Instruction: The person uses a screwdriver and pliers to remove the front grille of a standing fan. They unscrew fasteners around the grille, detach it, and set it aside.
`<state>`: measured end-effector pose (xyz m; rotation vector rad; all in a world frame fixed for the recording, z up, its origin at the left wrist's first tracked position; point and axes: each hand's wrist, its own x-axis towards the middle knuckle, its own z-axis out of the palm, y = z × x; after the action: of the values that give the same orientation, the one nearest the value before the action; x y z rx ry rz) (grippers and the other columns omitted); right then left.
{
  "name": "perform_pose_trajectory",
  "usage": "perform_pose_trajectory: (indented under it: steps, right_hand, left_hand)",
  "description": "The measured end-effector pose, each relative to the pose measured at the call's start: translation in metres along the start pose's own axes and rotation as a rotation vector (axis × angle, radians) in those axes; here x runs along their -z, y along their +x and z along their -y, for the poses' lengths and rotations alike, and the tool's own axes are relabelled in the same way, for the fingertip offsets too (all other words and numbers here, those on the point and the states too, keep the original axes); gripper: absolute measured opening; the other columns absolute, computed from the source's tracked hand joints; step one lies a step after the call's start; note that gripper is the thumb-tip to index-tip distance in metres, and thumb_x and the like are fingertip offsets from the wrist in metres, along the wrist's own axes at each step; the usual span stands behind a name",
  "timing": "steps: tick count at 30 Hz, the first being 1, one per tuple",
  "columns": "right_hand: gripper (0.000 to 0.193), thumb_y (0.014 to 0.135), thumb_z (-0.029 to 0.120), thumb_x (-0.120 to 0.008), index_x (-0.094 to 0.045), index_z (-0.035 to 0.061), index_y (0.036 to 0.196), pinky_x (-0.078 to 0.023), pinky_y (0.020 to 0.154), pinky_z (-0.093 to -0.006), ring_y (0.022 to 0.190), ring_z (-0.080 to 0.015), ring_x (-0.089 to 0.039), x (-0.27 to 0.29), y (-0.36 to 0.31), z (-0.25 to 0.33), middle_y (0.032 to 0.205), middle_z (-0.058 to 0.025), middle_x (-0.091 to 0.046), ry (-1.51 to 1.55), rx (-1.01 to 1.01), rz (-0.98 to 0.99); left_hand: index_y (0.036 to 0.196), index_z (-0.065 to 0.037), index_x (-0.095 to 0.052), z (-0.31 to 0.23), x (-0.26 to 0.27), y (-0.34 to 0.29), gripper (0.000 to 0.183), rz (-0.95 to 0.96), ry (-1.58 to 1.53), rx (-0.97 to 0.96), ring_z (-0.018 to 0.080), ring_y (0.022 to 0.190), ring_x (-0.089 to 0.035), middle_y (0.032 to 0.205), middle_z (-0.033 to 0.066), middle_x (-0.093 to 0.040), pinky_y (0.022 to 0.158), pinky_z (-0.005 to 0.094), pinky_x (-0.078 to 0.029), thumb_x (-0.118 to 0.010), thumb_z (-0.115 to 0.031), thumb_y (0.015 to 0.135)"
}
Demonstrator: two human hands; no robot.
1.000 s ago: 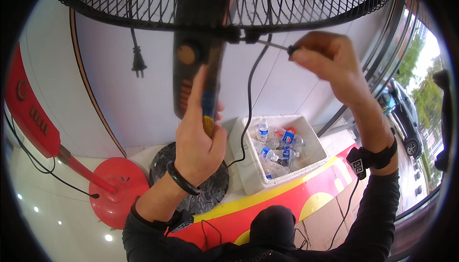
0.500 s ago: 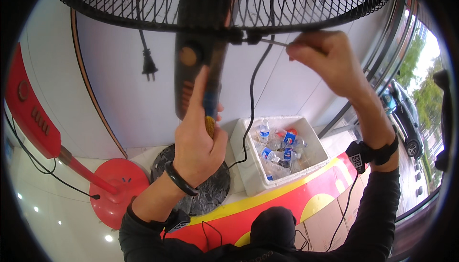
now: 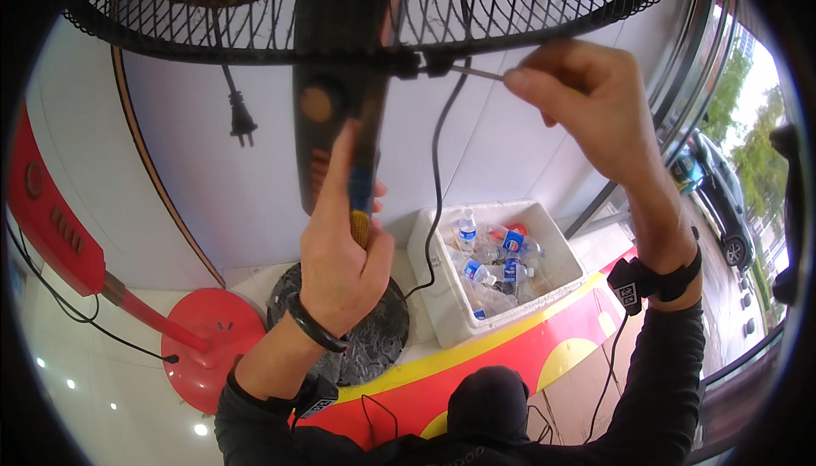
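A black pedestal fan stands before me, its wire guard (image 3: pixel 212 51) spanning the top of the view. Tan blades show partly behind the wires. My right hand (image 3: pixel 586 100) pinches a thin metal rod (image 3: pixel 480 71) between thumb and fingers. The rod's other end meets a small black clip (image 3: pixel 438 66) on the guard's lower rim. Upright in front of the fan's column (image 3: pixel 316 139), my left hand (image 3: pixel 344 253) is closed round a tool with a yellow textured grip (image 3: pixel 360 226) and a blue section, its index finger stretched up along it. The tool's upper part blurs into the column.
A white foam box (image 3: pixel 433 296) of plastic bottles sits on the floor beyond my arms. To the left stands a red fan (image 3: pixel 59 219) on a round red base. A plug (image 3: pixel 241 119) dangles by the wall, and a black cord (image 3: pixel 437 168) hangs mid-view. Glass lies at right.
The view has shifted slightly, moving the fan a little left in the picture. More of the metal rod shows between my right fingers and the clip. Both grips stay the same.
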<state>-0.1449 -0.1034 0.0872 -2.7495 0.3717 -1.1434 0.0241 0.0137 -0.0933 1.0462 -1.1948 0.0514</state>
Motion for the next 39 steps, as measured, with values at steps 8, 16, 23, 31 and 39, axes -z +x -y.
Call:
perform_pose_trajectory:
  steps: [8, 16, 23, 31, 39]
  right_hand:
    - [0.028, 0.085, 0.026, -0.07, -0.073, -0.0022, 0.086, -0.042, 0.055, -0.024, 0.056, -0.0097, -0.053, -0.003, -0.001, -0.002, 0.063, -0.0049, -0.061, -0.015, -0.015, 0.032]
    - [0.032, 0.086, 0.03, -0.063, -0.074, 0.0007, 0.087, -0.041, 0.053, -0.0253, 0.055, -0.009, -0.051, 0.005, 0.016, -0.019, 0.068, -0.0059, -0.064, 0.176, -0.048, 0.287]
    - [0.024, 0.086, 0.024, -0.071, -0.074, 0.0012, 0.092, -0.047, 0.059, -0.0251, 0.063, -0.0157, -0.06, -0.016, -0.001, -0.024, 0.077, -0.0108, -0.069, -0.123, 0.269, -0.096]
    - [0.035, 0.088, 0.033, -0.067, -0.071, 0.0, 0.099, -0.035, 0.048, -0.0199, 0.054, -0.0059, -0.047, 0.006, 0.016, -0.016, 0.066, -0.0037, -0.059, 0.264, -0.229, 0.314]
    - [0.027, 0.092, 0.014, -0.052, -0.061, -0.0029, 0.11, -0.049, 0.053, -0.0215, 0.058, -0.0126, -0.06, 0.001, 0.014, -0.045, 0.078, -0.0147, -0.066, 0.855, -0.102, 0.344]
  left_hand:
    - [0.151, -0.006, -0.022, -0.008, 0.008, -0.012, 0.078, 0.003, -0.098, 0.105, 0.0141, 0.084, -0.054, 0.104, 0.0097, -0.054, 0.077, 0.0249, -0.048, -0.044, 0.014, 0.079]
    - [0.144, -0.008, -0.033, 0.063, 0.039, -0.119, 0.063, 0.884, 0.211, 0.439, 0.0387, 0.096, -0.063, 0.106, 0.0248, -0.063, 0.081, 0.0452, -0.05, -0.049, -0.006, 0.083]
    - [0.148, -0.004, -0.027, 0.174, 0.031, -0.305, 0.072, 1.899, -0.007, 0.771, 0.0325, 0.111, -0.06, 0.129, 0.022, -0.057, 0.091, 0.0398, -0.047, -0.054, -0.014, 0.083]
    - [0.136, -0.003, -0.048, 0.135, 0.031, -0.202, 0.051, 1.322, 0.004, 0.497, 0.0221, 0.102, -0.064, 0.126, 0.0181, -0.06, 0.086, 0.0326, -0.051, -0.061, -0.016, 0.088]
    - [0.138, 0.004, -0.04, -0.01, 0.022, 0.036, 0.051, 0.153, -0.535, 0.145, 0.0191, 0.106, -0.059, 0.127, 0.0145, -0.054, 0.086, 0.0286, -0.049, -0.058, -0.003, 0.09]
